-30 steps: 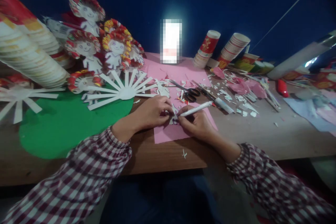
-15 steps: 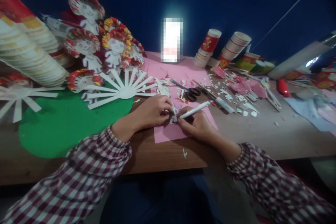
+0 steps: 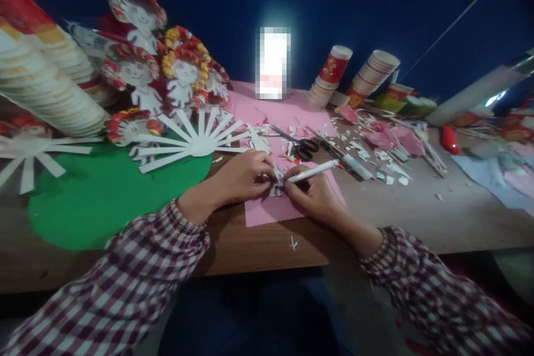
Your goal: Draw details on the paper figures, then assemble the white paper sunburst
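Over a pink sheet on the table, my left hand has its fingers closed on a small white paper cutout with dark drawn lines. My right hand grips a white pen, its tip end at the cutout. Fingers of both hands hide part of the cutout. Just beyond my hands lie black-handled scissors. To the left, a white paper piece cut into fanned strips lies partly over a green round sheet.
Paper dolls with red and yellow curled hair stand at the back left, near stacked paper cups. More cups stand at the back right. Paper scraps and a craft knife lie right of my hands. A bright blurred rectangle stands behind.
My right hand and the pen have shifted slightly right, with the pen end now higher on the cutout. More of the cutout's lower part shows. My left hand stays nearly still.
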`<state>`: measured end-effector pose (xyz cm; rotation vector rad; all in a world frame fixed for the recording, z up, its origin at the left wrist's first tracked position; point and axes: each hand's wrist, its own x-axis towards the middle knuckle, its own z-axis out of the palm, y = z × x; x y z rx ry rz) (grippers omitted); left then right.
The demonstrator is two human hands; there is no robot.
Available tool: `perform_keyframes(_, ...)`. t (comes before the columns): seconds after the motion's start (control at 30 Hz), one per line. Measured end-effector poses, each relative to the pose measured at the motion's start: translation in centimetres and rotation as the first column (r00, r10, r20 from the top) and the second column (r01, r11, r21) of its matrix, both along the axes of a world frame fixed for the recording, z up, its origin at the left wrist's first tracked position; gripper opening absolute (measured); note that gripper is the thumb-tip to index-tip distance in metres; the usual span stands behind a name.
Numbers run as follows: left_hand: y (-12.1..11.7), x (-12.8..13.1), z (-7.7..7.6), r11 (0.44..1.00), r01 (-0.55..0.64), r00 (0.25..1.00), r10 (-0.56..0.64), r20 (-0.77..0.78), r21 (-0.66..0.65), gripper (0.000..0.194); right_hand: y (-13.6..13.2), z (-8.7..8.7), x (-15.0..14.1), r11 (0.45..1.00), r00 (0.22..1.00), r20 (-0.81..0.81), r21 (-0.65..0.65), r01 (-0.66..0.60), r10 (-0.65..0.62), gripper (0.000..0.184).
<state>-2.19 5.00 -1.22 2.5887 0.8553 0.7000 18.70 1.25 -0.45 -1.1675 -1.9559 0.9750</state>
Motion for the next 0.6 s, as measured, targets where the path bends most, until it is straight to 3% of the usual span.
perform_keyframes(0.6,-0.10,-0.01,0.23,1.000,-0.008,1.000,0.008,-0.010,-0.001,0.014,-0.07,0.10,0.08,0.999,0.999,-0.013,-0.028,-0.040,0.040,0.010)
